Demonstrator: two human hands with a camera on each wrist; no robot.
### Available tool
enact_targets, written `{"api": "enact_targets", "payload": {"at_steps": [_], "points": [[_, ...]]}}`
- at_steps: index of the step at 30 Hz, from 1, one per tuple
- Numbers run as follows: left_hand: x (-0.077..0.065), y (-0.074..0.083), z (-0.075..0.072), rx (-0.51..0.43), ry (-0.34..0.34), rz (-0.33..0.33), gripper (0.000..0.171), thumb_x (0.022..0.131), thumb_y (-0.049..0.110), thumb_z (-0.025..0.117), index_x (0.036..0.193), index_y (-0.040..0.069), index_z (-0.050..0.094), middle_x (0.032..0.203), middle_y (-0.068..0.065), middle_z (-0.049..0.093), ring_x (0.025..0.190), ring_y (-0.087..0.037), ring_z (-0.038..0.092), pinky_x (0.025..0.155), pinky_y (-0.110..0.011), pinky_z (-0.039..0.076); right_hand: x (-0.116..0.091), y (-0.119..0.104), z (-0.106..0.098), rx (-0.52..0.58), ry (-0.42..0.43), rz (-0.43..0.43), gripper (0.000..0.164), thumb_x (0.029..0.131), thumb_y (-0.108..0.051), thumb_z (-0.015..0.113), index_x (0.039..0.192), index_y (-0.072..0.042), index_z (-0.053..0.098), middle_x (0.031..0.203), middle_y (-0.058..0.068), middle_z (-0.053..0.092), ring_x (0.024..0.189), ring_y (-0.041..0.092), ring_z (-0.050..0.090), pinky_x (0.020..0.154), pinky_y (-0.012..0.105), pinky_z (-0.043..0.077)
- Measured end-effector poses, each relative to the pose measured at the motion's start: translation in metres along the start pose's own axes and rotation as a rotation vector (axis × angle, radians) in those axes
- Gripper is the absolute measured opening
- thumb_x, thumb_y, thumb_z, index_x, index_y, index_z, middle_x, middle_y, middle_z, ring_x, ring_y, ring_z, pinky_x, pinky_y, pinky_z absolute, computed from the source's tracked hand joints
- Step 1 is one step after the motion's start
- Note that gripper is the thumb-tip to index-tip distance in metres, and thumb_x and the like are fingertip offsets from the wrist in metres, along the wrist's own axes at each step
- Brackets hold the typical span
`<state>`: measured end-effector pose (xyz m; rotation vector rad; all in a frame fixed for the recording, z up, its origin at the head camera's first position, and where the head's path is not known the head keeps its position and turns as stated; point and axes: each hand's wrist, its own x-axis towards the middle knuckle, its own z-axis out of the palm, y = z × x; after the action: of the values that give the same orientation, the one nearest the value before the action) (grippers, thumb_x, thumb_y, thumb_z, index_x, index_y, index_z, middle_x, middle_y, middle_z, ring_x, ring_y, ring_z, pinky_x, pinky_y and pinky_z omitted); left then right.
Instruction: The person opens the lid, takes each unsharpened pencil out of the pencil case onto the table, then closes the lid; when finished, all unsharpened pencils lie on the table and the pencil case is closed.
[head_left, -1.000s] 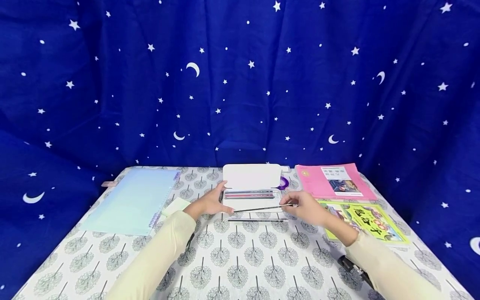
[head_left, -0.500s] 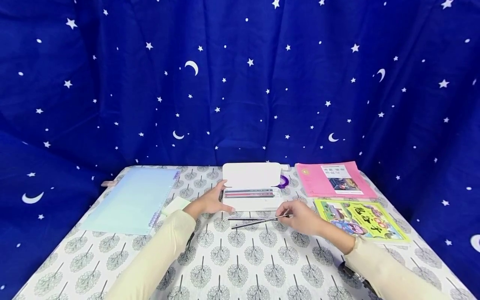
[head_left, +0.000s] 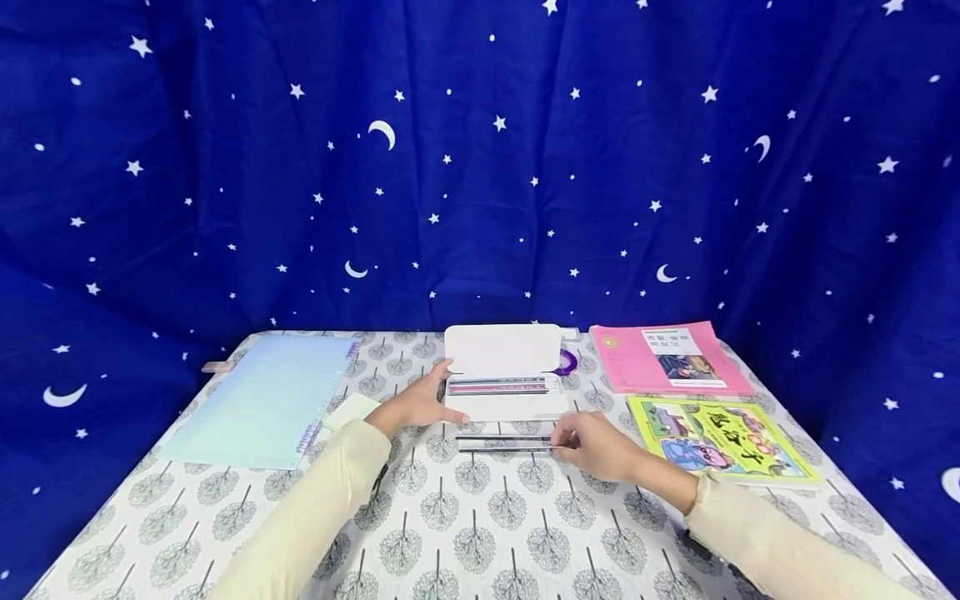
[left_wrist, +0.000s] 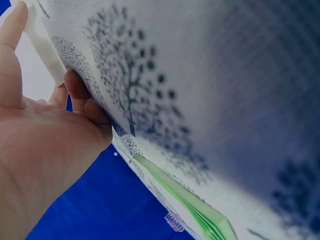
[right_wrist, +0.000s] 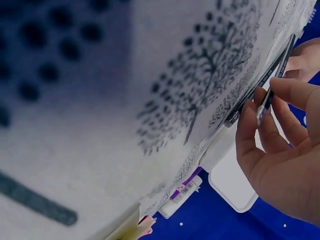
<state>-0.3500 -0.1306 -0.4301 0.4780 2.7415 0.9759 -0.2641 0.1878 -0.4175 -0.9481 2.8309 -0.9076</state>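
A white pencil case point(head_left: 510, 408) lies with its lid point(head_left: 502, 348) raised at the far middle of the table, and several pencils point(head_left: 498, 386) lie along its back part. My left hand point(head_left: 417, 404) grips the case's left end, thumb at the front corner and fingers toward the hinge. In front of the case, my right hand point(head_left: 600, 446) pinches one dark pencil point(head_left: 502, 450) near its right end. Another dark pencil point(head_left: 498, 437) lies on the cloth just behind it, roughly parallel. The right wrist view shows the held pencil point(right_wrist: 282, 67) between thumb and fingertips.
A pale blue spiral notebook point(head_left: 262, 400) lies on the left, with a light green pad point(head_left: 351, 410) by the left wrist. Behind the case's right side are a purple ring point(head_left: 567, 362) and a small white item point(head_left: 570, 334). Pink point(head_left: 637, 362) and yellow-green books point(head_left: 720, 437) lie right.
My right hand has carried the pinched pencil from the pencil case's front edge toward me, over the other pencil, and brought it down in line in front of it. The left hand has stayed put.
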Motion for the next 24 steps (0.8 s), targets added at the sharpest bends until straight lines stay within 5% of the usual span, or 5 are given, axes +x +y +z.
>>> {"api": "enact_targets", "payload": {"at_steps": [15, 24], "points": [[-0.001, 0.003, -0.001, -0.018, -0.001, 0.017, 0.116, 0.074, 0.043, 0.086, 0.16, 0.017, 0.012, 0.156, -0.011, 0.037, 0.143, -0.036, 0.033, 0.118, -0.056, 0.023, 0.008, 0.005, 0.001, -0.118, 0.039, 0.037, 0.012, 0.084, -0.005, 0.075, 0.083, -0.015, 0.068, 0.077, -0.011, 0.062, 0.068, 0.003, 0.055, 0.064, 0.02, 0.052], [-0.002, 0.003, -0.002, -0.016, 0.001, 0.014, 0.115, 0.075, 0.043, 0.086, 0.159, 0.016, 0.013, 0.156, -0.011, 0.037, 0.143, -0.036, 0.033, 0.118, -0.056, 0.024, 0.013, 0.008, 0.001, -0.157, 0.056, -0.013, 0.011, 0.082, -0.002, 0.075, 0.083, -0.012, 0.07, 0.078, -0.01, 0.057, 0.069, 0.005, 0.051, 0.063, 0.022, 0.05]]}}
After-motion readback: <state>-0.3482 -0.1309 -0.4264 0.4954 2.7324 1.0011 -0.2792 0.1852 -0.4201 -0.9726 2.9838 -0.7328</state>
